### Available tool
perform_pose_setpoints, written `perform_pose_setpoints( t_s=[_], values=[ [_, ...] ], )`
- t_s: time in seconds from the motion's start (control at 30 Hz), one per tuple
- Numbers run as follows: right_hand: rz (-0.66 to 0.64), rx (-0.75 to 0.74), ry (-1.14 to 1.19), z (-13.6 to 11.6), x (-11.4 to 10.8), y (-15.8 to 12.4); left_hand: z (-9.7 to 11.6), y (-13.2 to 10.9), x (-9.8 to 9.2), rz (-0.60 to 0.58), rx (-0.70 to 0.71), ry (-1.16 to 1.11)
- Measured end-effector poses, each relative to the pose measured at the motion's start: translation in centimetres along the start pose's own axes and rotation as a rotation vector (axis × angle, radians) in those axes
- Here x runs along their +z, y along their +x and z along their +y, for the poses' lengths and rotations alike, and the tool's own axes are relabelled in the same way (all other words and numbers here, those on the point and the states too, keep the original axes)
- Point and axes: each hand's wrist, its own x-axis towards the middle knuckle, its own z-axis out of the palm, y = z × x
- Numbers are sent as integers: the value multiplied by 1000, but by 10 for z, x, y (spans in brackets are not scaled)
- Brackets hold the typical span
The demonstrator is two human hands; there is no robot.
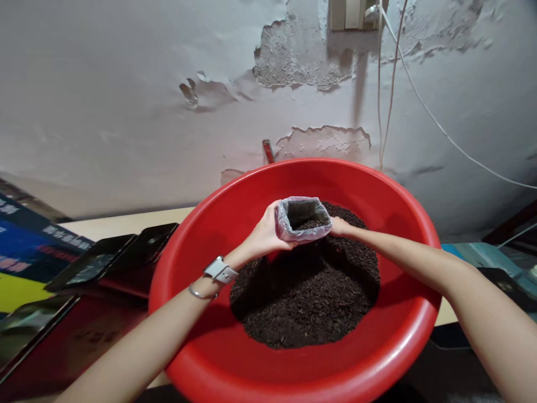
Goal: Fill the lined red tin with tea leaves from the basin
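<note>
Left hand (pixel 271 230) was wrapped around the left side of a small box (pixel 302 209), thumb along the near edge, fingers curled behind. Right hand (pixel 340 226) touched the box's opposite end; its fingertips were hidden, so could not tell whether it pinched or merely steadied. Box sat between the two hands, above a heap of dark loose leaves (pixel 314 305). Its mouth faced up and toward the wearer; the mouth's longer dimension ran from hand to hand. Base was hidden, so the body's full long axis could not be read. Clear plastic liner (pixel 310 233) edged the mouth; some leaves lay inside. Red basin (pixel 398 218) surrounded the heap below the grip. White watch (pixel 220 270) was on the left wrist. Left of the grip, outside the basin: dark boxes (pixel 145 246). Beyond: peeling wall (pixel 126 112).
</note>
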Motion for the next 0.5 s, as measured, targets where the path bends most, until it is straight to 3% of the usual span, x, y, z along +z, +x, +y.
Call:
perform_pose_setpoints(
  t_s=[0.17,0.33,0.43,0.5],
  values=[
    [130,20,-7,-14,-40,8,-1,0,-1,-5,-25,37],
    [389,22,80,-33,-77,-3,-2,1,0,-1,-5,29],
    [514,-144,150,-50,-84,-14,-1,3,1,-9,27,10],
    [521,-275,174,-64,-78,-21,-1,3,1,-4,31,15]
  ],
)
